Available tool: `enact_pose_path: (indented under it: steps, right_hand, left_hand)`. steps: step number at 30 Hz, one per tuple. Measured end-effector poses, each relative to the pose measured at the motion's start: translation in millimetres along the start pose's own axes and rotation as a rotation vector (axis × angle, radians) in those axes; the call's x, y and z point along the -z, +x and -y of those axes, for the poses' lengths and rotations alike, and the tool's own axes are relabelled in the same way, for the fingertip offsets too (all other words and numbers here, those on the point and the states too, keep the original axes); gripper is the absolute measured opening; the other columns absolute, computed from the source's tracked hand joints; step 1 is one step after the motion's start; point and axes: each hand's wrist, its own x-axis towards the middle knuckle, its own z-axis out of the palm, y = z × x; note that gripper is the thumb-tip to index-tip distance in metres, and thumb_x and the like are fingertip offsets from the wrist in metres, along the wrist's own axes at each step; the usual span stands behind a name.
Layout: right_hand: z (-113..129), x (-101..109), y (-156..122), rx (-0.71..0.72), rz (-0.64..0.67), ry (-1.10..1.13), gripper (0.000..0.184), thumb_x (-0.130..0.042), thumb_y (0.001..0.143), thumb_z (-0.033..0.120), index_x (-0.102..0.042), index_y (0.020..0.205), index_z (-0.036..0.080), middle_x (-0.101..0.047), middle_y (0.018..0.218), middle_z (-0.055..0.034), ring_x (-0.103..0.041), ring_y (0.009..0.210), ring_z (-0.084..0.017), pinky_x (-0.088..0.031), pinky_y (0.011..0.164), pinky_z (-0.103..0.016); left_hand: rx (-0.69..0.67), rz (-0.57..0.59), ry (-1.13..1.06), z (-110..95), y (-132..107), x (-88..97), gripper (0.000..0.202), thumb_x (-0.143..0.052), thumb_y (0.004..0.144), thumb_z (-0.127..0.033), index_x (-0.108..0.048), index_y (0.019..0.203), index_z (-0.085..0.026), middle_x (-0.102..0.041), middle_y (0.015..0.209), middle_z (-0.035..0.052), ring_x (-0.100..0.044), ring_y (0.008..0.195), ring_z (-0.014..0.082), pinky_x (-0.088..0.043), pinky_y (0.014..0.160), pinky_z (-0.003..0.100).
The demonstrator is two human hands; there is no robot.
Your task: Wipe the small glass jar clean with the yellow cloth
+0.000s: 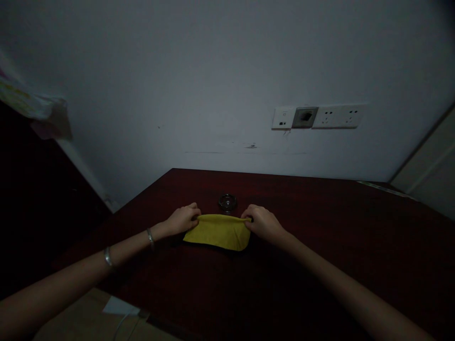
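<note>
Reaching forward from the lower corners of the view, both forearms meet over a yellow cloth near the middle of the dark red-brown surface. The left hand is closed, knuckles up, pinching the cloth's far left corner; two silver bangles ring that forearm. The right hand is closed the same way on the far right corner, fingers curled under. Between the two hands the cloth's upper edge runs taut and nearly straight, slightly rolled. Below that edge the cloth hangs forward and lies on the surface, its lower edge rounded and bulging toward the right. It looks soft, plain and unpatterned. Just behind it, between the hands, stands a small clear glass dish. Farther back a row of wall sockets sits on the pale wall.
</note>
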Motion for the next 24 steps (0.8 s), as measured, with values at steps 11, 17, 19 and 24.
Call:
enact_pose_path:
  steps: [11, 17, 19, 24]
  right_hand:
    - [-22, 4, 18, -0.135, -0.137, -0.078, 0.025, -0.048, 0.079, 0.013, -0.07, 0.087, 0.023, -0.063, 0.098, -0.0053, -0.059, 0.087, -0.02, -0.038, 0.065, -0.027]
    - [-32, -2, 34, -0.132, -0.231, -0.018, 0.022, -0.05, 0.08, 0.012, -0.069, 0.087, 0.021, -0.06, 0.102, -0.0066, -0.054, 0.096, -0.021, -0.04, 0.071, -0.027]
    - [-35, -7, 40, -0.135, -0.264, 0.02, 0.022, -0.051, 0.08, 0.012, -0.069, 0.088, 0.021, -0.058, 0.105, -0.0078, -0.052, 0.098, -0.022, -0.041, 0.075, -0.028]
    - [-41, -25, 55, -0.159, -0.336, 0.177, 0.024, -0.051, 0.08, 0.01, -0.071, 0.091, 0.02, -0.059, 0.106, -0.0086, -0.052, 0.1, -0.02, -0.04, 0.088, -0.032]
  left_hand:
    - [0.151, -0.277, -0.047, -31, 28, -16.0, 0.017, -0.049, 0.078, -0.016, -0.062, 0.086, -0.022, -0.055, 0.104, 0.004, -0.059, 0.075, 0.0174, -0.042, 0.063, 0.027]
    - [0.185, -0.375, -0.265, -29, 52, -19.1, 0.018, -0.051, 0.074, -0.012, -0.064, 0.081, -0.021, -0.056, 0.098, 0.0043, -0.058, 0.083, 0.0184, -0.044, 0.072, 0.029]
    - [0.199, -0.417, -0.345, -30, 60, -21.6, 0.018, -0.052, 0.072, -0.01, -0.065, 0.079, -0.02, -0.057, 0.099, 0.0054, -0.055, 0.093, 0.0206, -0.044, 0.081, 0.031]
    - [0.29, -0.544, -0.638, -32, 80, -35.3, 0.026, -0.049, 0.065, -0.004, -0.066, 0.079, -0.017, -0.061, 0.098, 0.007, -0.054, 0.101, 0.0222, -0.04, 0.096, 0.037]
